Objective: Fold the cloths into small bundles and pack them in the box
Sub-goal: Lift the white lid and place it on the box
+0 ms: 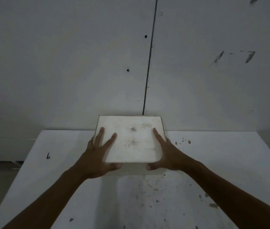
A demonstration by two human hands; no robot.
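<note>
item: my left hand [98, 156] and right hand [165, 154], thumbs hooked on the near wall, fingers flat on the lid, clasping the closed, smudged white square cardboard box [129, 141] at the far edge of the speckled white table [147, 204]. advice: hold level, press evenly. unseen: cloths; box contents; whether it rests or hovers.

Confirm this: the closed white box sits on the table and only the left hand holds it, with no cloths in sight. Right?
Not quite. In the head view both hands hold the closed box: the left hand and the right hand grip its sides. The table and absent cloths are as stated.
</note>
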